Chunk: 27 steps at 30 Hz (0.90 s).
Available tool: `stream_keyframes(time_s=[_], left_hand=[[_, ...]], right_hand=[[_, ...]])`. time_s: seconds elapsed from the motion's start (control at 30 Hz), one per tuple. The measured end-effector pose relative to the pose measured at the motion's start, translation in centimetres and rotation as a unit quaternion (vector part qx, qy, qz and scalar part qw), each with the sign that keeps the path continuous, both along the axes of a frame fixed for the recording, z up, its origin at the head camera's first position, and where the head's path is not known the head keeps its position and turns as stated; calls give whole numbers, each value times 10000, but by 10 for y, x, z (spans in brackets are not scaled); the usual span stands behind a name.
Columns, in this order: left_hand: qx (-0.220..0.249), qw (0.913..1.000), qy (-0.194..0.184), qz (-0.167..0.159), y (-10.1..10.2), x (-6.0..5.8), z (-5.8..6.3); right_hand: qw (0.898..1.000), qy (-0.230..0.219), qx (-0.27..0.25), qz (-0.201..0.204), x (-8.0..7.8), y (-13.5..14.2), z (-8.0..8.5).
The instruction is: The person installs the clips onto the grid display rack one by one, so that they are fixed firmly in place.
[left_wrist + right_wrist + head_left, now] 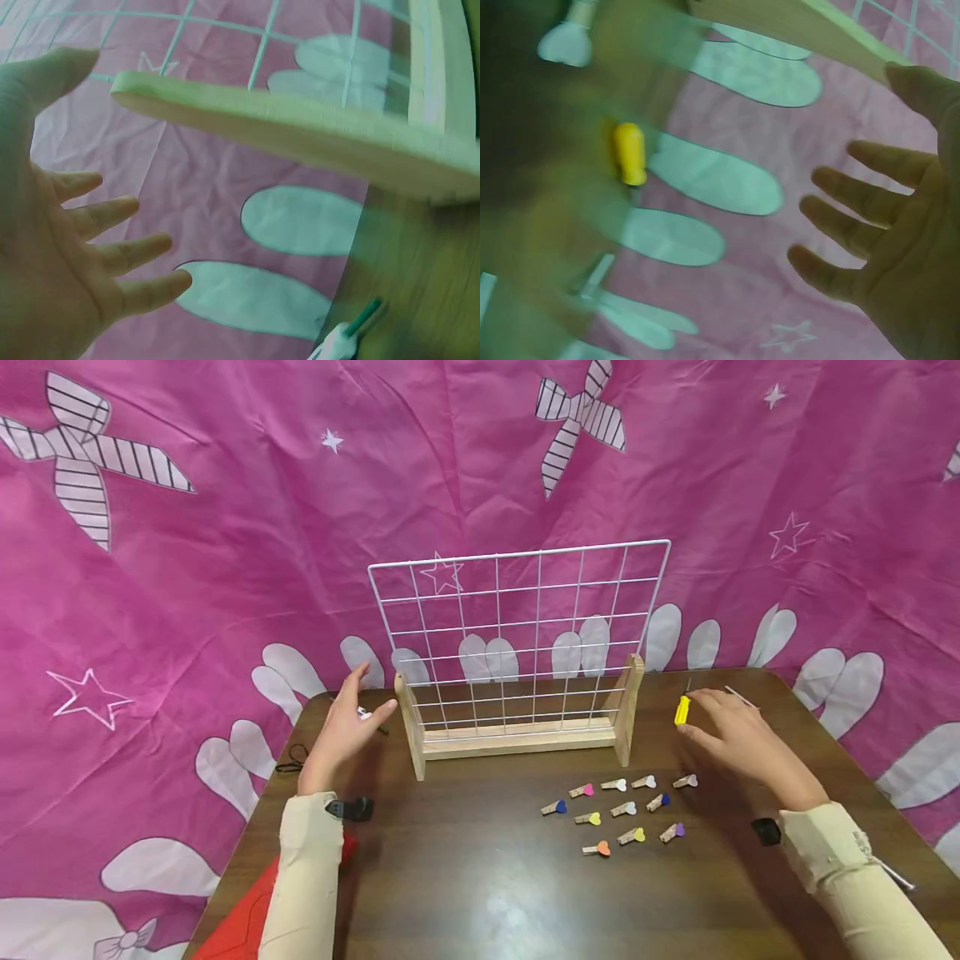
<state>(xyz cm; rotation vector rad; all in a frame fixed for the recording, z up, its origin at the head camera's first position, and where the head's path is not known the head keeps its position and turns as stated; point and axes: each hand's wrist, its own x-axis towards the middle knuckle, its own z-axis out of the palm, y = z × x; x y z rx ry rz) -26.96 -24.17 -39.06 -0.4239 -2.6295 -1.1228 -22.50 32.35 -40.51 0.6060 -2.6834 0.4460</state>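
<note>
A white wire grid [517, 554] stands upright in a wooden stand [517, 743] near the back of the table. My left hand [348, 718] is raised beside the stand's left post, fingers spread and palm facing it, with nothing held. On the other side my right hand [735, 735] hovers with fingers extended and apart, also holding nothing. Nearest to it is a screwdriver with a yellow handle [682, 710], which the right wrist view shows clear of the fingers. Several small wooden clothespins [631, 836] with coloured hearts lie in front of the stand.
Behind the left hand lies a partly hidden white item with a green rod [364, 319]. A black cord [292, 762] is at the table's left edge, with red cloth [243, 914] nearer. White sticks [741, 697] lie around the right arm. A pink curtain [262, 527] hangs behind.
</note>
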Motion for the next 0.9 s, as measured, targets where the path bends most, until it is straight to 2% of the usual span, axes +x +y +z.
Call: stream_keyframes(time_s=[0.1, 0.27, 0.47, 0.67, 0.9], left_hand=[[568, 9983, 18, -147, 2, 0, -3], [1310, 9899, -222, -497, 8, 0, -6], [1775, 9796, -431, -843, 26, 10, 2], [2109, 9711, -299, -1075, 37, 10, -1], [2319, 9678, -313, -925, 41, 8, -5]], right_hand=[[9995, -267, 90, 127, -1, 5, -16], [9935, -1056, 297, 313, 1, 14, -39], [9807, -1847, 442, 468, 1, 20, -57], [9794, -1848, 568, 578, -1, 22, -64], [9822, -1660, 686, 557, -2, 19, -65]])
